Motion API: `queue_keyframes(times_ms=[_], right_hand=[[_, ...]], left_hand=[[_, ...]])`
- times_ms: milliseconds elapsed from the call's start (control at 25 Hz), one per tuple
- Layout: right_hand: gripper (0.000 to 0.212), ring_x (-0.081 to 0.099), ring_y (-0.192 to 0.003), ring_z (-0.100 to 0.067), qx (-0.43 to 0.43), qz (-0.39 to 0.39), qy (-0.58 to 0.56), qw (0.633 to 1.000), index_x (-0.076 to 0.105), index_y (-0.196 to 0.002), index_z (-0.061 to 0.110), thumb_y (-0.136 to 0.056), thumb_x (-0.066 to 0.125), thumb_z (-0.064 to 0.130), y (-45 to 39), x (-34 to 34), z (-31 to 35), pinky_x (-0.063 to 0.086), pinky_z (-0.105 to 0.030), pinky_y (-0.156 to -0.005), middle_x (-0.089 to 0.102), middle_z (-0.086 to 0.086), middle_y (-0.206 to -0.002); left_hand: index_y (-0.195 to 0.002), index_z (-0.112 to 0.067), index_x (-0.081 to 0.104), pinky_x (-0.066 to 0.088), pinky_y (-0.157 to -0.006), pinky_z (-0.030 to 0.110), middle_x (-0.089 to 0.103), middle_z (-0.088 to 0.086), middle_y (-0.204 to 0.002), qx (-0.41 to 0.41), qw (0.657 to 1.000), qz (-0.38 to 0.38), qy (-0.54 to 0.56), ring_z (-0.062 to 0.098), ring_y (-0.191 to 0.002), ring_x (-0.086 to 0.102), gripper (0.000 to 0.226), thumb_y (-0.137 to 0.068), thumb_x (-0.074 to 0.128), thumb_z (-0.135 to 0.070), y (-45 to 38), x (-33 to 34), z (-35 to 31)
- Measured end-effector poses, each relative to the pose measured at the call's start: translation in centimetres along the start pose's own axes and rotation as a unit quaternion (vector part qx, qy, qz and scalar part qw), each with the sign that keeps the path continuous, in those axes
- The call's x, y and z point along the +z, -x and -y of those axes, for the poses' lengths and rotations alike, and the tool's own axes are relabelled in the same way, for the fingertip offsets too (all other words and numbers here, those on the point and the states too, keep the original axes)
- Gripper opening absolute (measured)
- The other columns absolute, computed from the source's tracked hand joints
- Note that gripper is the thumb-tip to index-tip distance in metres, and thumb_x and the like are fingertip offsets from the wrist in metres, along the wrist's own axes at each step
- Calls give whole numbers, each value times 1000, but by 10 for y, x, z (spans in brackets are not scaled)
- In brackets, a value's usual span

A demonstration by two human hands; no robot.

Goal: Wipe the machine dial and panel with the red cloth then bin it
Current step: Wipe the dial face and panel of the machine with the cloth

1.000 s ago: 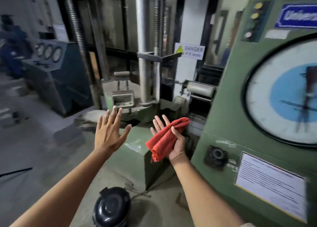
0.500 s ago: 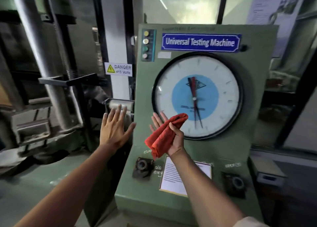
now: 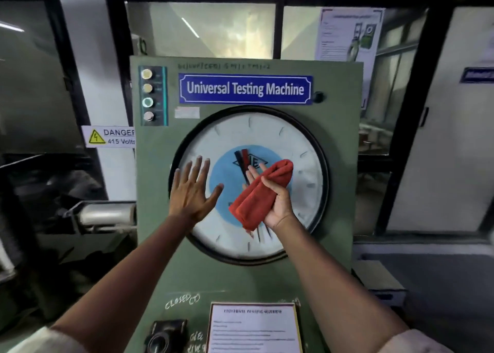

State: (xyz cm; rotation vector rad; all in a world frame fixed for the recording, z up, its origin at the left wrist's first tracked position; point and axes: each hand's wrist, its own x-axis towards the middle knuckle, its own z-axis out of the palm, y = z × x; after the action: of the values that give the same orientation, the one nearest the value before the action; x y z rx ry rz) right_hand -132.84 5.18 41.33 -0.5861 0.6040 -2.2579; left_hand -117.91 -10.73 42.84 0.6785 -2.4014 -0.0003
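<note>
**Cloth up at the dial, both hands in front of the glass**

While the right hand (image 3: 276, 203) grips the red cloth (image 3: 258, 195), thumb pressed across the folded roll w/ fingers straight behind it, the left hand (image 3: 191, 192) is spread flat, fingers splayed, holding nothing. Landmark = the big round dial (image 3: 302, 144) on the green panel (image 3: 339, 192).

- Red cloth: folded into a thick roll, tilted, top end up-right; sits over the dial's blue centre disc (image 3: 222, 171), just right of middle. Can't tell whether it touches the glass.
- Left hand: over the dial's left edge, palm facing the glass, thumb pointing toward the cloth; contact w/ the glass unclear. Hands near each other, not touching.
- Needles (image 3: 239, 156): one red, one black, showing above the right-hand fingers at the dial centre; lower ends peek out below the cloth.
- Above the dial: blue sign (image 3: 245, 89) reading "Universal Testing Machine".
- Up-left of the dial: vertical strip of four indicator lamps (image 3: 147, 95); small white label just under the sign's left end.
- Left of the dial, off the panel: yellow-triangle warning plate (image 3: 108, 136), "DANGER 415 Volts".
- Below the dial: chalk writing "CLOSED" (image 3: 181, 300), a framed instruction sheet (image 3: 254, 328), and a black knob fitting (image 3: 165, 335) at bottom-left.
- Behind the panel: glazed windows w/ dark frames; a poster (image 3: 347, 34) up-right of the dial.
</note>
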Motion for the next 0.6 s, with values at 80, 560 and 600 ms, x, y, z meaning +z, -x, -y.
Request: queue_keyframes(times_ms=[80, 560, 600], right_hand=[[46, 67, -123, -22, -43, -75, 64, 994, 61, -142, 15, -98, 64, 1, -35, 1, 18, 52, -42, -110, 66, -15, -143], [75, 33, -160, -25, -482, -415, 658, 403, 56, -154, 35, -83, 43, 15, -152, -35, 62, 20, -53, -130, 37, -6, -173], [76, 29, -162, -26, -453, -399, 690, 398, 51, -158, 34, -85, 48, 16, -154, -41, 54, 20, -58, -130, 31, -8, -175]], left_hand=[[-171, -24, 16, 2, -134, 49, 12, 0, -179, 30, 999, -16, 1, 26, -166, 11, 91, -95, 18, -75, -49, 10, 0], [-171, -27, 3, -4, -134, 46, -1, 0, -180, 78, 987, -141, -17, 25, -166, 1, 83, -103, 30, -65, -182, 57, 41], [-171, -26, 3, -5, -134, 46, -1, 0, -180, 76, 986, -144, -19, 25, -166, 0, 82, -103, 29, -65, -181, 60, 45]])
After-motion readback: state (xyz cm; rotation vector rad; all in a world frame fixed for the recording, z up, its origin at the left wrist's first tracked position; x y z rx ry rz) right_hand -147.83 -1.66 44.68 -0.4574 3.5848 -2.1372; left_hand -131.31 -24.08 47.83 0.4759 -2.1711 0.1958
